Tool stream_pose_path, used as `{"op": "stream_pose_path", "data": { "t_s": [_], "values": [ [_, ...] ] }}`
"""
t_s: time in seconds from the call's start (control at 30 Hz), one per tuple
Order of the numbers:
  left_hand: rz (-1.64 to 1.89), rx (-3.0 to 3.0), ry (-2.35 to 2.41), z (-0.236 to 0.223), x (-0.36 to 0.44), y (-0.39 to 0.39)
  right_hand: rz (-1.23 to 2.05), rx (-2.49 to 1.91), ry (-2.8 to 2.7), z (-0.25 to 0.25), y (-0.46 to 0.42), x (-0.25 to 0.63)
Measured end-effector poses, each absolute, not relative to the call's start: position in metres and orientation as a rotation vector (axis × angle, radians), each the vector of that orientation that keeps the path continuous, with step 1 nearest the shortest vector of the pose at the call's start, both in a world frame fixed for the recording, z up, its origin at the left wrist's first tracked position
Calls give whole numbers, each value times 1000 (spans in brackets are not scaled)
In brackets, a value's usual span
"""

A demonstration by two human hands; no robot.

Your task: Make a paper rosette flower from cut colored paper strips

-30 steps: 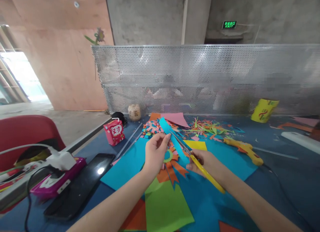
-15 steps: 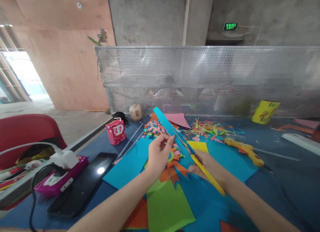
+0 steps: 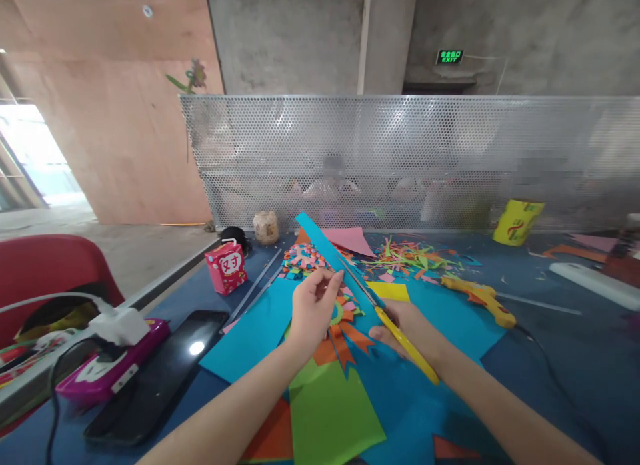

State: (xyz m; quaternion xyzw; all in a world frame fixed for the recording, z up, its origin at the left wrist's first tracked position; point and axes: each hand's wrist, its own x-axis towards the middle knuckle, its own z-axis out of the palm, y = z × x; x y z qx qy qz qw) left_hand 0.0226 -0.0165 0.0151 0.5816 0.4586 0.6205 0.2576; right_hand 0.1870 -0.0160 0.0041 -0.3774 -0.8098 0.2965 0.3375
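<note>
A long blue paper strip (image 3: 319,243) slants up from my left hand (image 3: 315,308), pinched between thumb and fingers. My right hand (image 3: 407,328) is closed round yellow-handled scissors (image 3: 405,341), whose blades lie along the strip. Whether the blades are fully closed I cannot make out. Beneath my hands is an orange paper piece with pointed tails (image 3: 345,338), with a ring of small coloured bits at its top, partly hidden by my left hand. Closer to me lies a green paper sheet (image 3: 335,411), and blue sheets (image 3: 245,345) spread on both sides.
Cut scraps (image 3: 415,255) are heaped toward the metal mesh screen (image 3: 300,151). A yellow glue gun (image 3: 480,298) with a cable lies right. Leftward are a black phone (image 3: 160,371), a purple power strip (image 3: 110,378) and a red drink carton (image 3: 226,266). A yellow can (image 3: 518,221) stands back right.
The whole view has shifted slightly, so things appear a little further left. My hands keep nearly the same hold on the blue strip and scissors.
</note>
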Motion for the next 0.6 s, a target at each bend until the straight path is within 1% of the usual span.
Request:
{"op": "stream_pose_path", "data": {
  "t_s": [0.27, 0.43, 0.6],
  "values": [
    [1644, 1706, 1270, 16, 25, -21, 798, -983, -2071, 2, -15, 184],
    [1614, 1684, 1293, 15, 24, -20, 723, -938, -2092, -2, -12, 184],
    [1608, 1679, 1303, 16, 24, -20, 741, -993, -2062, -2, -13, 182]
  ]
}}
